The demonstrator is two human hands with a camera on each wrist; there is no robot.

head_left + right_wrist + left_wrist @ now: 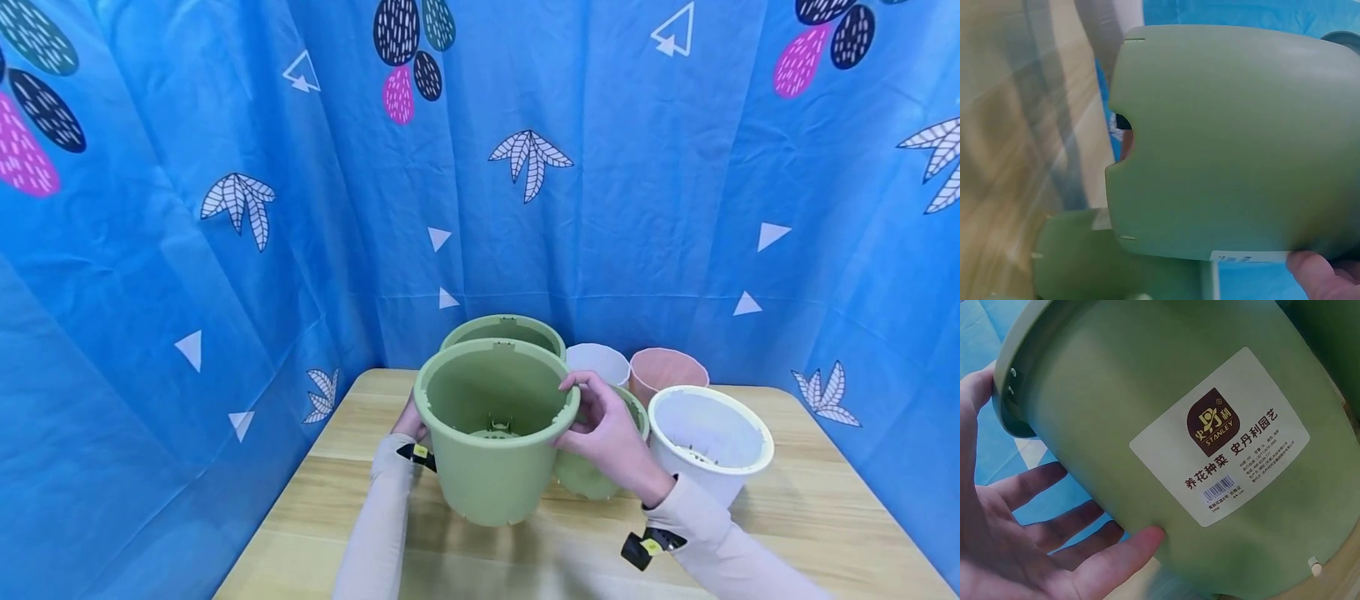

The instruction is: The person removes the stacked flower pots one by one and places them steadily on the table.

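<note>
Between my two hands is a green plastic flower pot (487, 479), raised above the wooden table with its mouth tipped toward me. Its rim is grasped at the right by my right hand (609, 429), fingers over the edge and thumb outside. My left hand (409, 421) holds the opposite side, partly hidden behind the pot in the head view. The left wrist view shows those fingers against the wall below the rim, beside a white printed label (1219, 437). A notch (1124, 137) in the base edge shows in the right wrist view.
Another green pot (557, 337) stands directly behind the held one. To the right are a smaller green pot (588, 477), a white pot (708, 483), a second white pot (597, 360) and a pink pot (667, 368). Blue patterned curtains (637, 208) enclose the table (322, 517).
</note>
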